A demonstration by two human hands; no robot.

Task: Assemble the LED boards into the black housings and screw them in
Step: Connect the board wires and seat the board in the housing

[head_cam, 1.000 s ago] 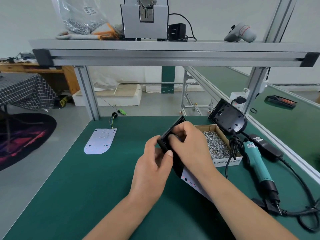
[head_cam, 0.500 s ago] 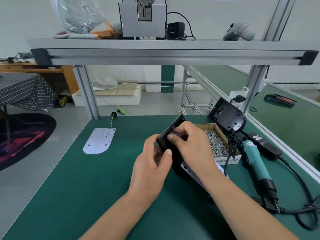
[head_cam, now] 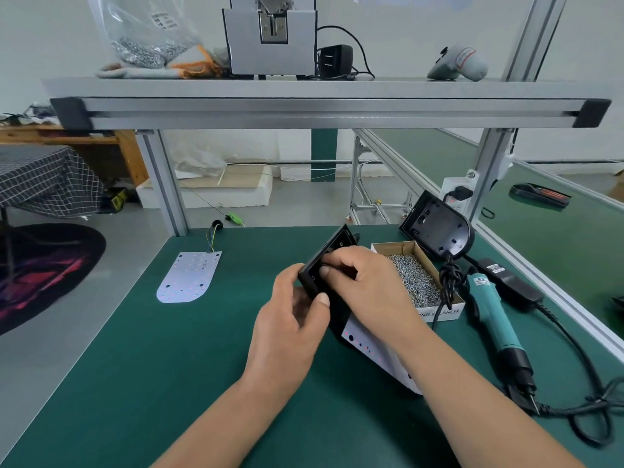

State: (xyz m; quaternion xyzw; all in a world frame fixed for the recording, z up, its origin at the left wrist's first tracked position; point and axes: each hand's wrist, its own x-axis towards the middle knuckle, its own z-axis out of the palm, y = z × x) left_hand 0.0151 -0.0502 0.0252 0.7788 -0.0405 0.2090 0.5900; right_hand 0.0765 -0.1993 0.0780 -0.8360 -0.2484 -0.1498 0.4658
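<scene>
I hold a black housing (head_cam: 332,253) tilted on edge over the green mat, with a white LED board (head_cam: 371,356) showing under its lower end. My left hand (head_cam: 290,319) grips the housing's left edge, thumb on its rim. My right hand (head_cam: 364,282) lies over the housing's open face, fingers curled into it. A second LED board (head_cam: 187,276) with wires lies flat at the left. Another black housing (head_cam: 437,231) leans at the back right. A cardboard box of screws (head_cam: 413,276) sits just right of my hands. A teal electric screwdriver (head_cam: 493,315) lies at the right.
The green mat (head_cam: 152,366) spreads left and in front of my hands. The screwdriver's black cable (head_cam: 574,410) coils at the right edge, beside a black power adapter (head_cam: 513,282). An aluminium shelf (head_cam: 320,106) spans overhead with a bag of screws and a grey machine.
My hands and the housing have stayed in nearly the same place. My right fingers shifted slightly on the housing's upper face.
</scene>
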